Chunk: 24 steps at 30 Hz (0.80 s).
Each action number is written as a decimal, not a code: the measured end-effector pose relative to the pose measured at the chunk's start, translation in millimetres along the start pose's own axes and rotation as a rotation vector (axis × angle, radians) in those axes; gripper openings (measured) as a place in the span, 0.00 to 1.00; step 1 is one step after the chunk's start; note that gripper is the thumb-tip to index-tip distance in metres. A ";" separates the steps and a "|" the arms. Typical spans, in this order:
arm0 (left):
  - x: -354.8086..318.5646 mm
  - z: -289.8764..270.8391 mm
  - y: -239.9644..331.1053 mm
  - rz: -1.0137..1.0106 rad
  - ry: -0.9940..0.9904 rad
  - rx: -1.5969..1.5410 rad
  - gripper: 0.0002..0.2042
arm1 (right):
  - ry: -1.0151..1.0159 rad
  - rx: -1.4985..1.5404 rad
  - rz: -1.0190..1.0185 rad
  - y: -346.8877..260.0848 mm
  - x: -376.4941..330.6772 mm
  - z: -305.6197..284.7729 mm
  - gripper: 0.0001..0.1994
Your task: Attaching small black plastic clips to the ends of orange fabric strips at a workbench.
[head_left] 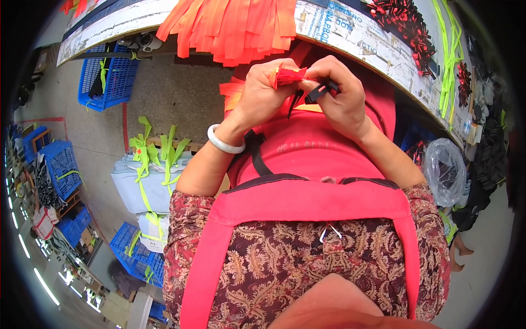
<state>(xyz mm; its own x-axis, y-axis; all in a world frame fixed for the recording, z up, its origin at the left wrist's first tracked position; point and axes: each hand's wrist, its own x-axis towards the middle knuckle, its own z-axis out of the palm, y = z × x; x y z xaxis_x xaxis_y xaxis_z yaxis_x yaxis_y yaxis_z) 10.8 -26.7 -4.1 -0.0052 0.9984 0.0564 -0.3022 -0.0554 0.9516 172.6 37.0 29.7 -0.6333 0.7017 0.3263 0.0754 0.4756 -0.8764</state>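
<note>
Fingers [274, 82] of the left hand [263, 96] pinch an orange strap [286, 75]; the right hand [339, 93] grips a black buckle [320, 92]. Blue crates [107, 77] hold yellow-green straps [103, 68].

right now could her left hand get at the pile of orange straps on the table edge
Probably yes: the left hand is busy pinching an orange strap, but the orange strap pile hangs just beyond it with nothing between.

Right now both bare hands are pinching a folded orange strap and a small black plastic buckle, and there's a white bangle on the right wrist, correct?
Not quite: the head view shows the white bangle on the left wrist. The left hand and right hand do pinch the folded orange strap and small black plastic buckle.
</note>
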 end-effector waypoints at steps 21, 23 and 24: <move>2.0 1.4 12.5 -0.043 0.031 0.048 0.05 | 0.015 0.040 0.017 1.3 -4.5 -8.4 0.10; 0.6 4.5 12.3 -0.001 0.041 0.010 0.05 | 0.018 0.010 -0.025 -1.7 -3.8 -7.1 0.11; 0.7 4.6 12.7 -0.002 0.041 0.010 0.05 | 0.026 0.010 -0.029 -2.1 -3.8 -7.3 0.12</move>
<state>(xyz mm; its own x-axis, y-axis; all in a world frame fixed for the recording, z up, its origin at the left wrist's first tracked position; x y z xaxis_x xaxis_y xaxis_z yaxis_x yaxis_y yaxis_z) 11.4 -26.7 9.4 -0.0439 0.9981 0.0425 -0.2932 -0.0535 0.9546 180.4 37.2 33.0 -0.6148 0.7013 0.3609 0.0497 0.4911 -0.8697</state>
